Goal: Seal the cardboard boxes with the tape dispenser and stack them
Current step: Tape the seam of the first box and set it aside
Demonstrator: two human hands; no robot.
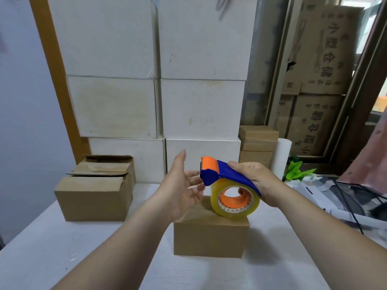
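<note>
A small brown cardboard box point(210, 235) stands closed on the white table point(83, 248) in front of me. Above its top my right hand point(258, 183) grips a blue and orange tape dispenser point(226, 181) loaded with a roll of clear tape point(234, 208). The roll hangs just over the box's top right. My left hand point(182, 185) is held open beside the dispenser's orange front end, fingers straight and close to it. At the left stand two more brown boxes point(94, 197), the rear one with loose flaps.
A wall of white boxes point(157, 91) rises behind the table. Small brown boxes point(257, 145) are stacked at the back right beside a white roll point(281, 158) and a green plant point(297, 170). A white device with black cables point(345, 201) lies at the right.
</note>
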